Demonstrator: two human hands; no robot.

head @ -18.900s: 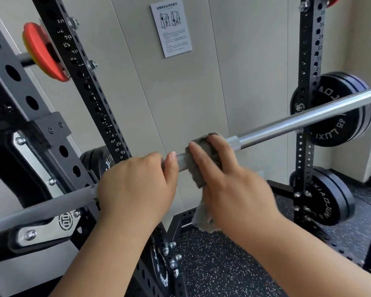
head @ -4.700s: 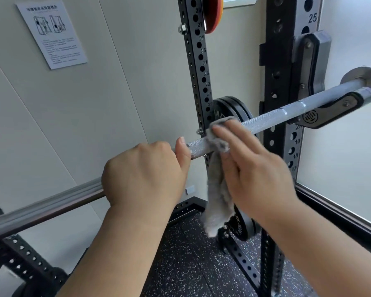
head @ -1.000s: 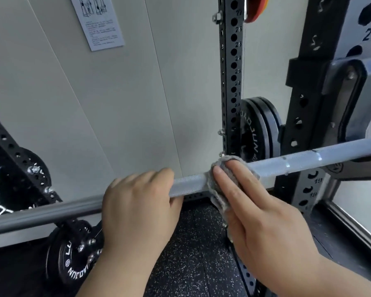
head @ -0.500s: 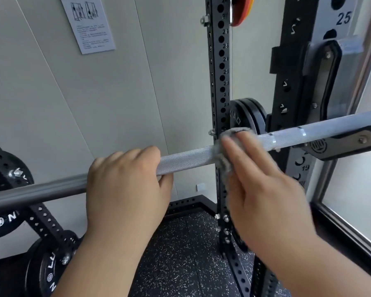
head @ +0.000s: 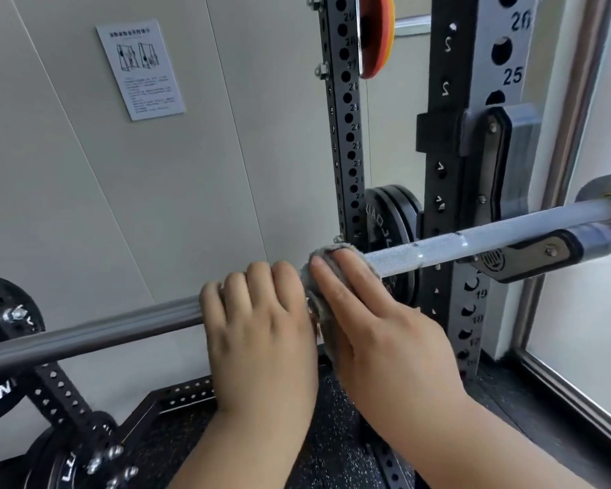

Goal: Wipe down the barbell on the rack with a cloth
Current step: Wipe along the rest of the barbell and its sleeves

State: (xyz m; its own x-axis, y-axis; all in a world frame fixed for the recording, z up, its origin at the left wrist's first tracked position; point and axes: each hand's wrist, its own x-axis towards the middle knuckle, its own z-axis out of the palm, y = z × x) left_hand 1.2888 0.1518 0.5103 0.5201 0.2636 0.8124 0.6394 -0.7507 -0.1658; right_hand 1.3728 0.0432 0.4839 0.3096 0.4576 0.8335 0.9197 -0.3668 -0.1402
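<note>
Where the right hand (head: 385,326) met the bar (head: 438,248) at frame centre, its fingers (head: 339,273) lay straight and pressed together over a grey cloth (head: 318,305), pinning it around the shaft; the thumb was hidden, so whether it closed underneath could not be told.

Left hand (head: 258,330): just beside the right, touching the cloth's edge, fingers curled side by side over the top of the bar in an overhand grip, thumb out of sight.

Cloth: wrapped over the bar between the two hands, a fold hanging below behind the right hand.

Bar: ran from lower left to centre right of the frame. Left stretch smooth and dark; right stretch knurled and pale with ring marks. Its right end rested in a hook (head: 544,252) on the rack post (head: 473,100), the collar (head: 607,195) at the right edge.

Surroundings: black plates (head: 392,220) behind the bar, an orange plate (head: 376,33) at upper centre, a printed notice (head: 140,68) on the wall at upper left, a speckled floor (head: 177,435) below.

Progress, as judged: wiping under way on the inner edge of the right knurl. The stretch from there to the hook and the collar appeared left to do; no sheen or dust showed which parts were already clean.
</note>
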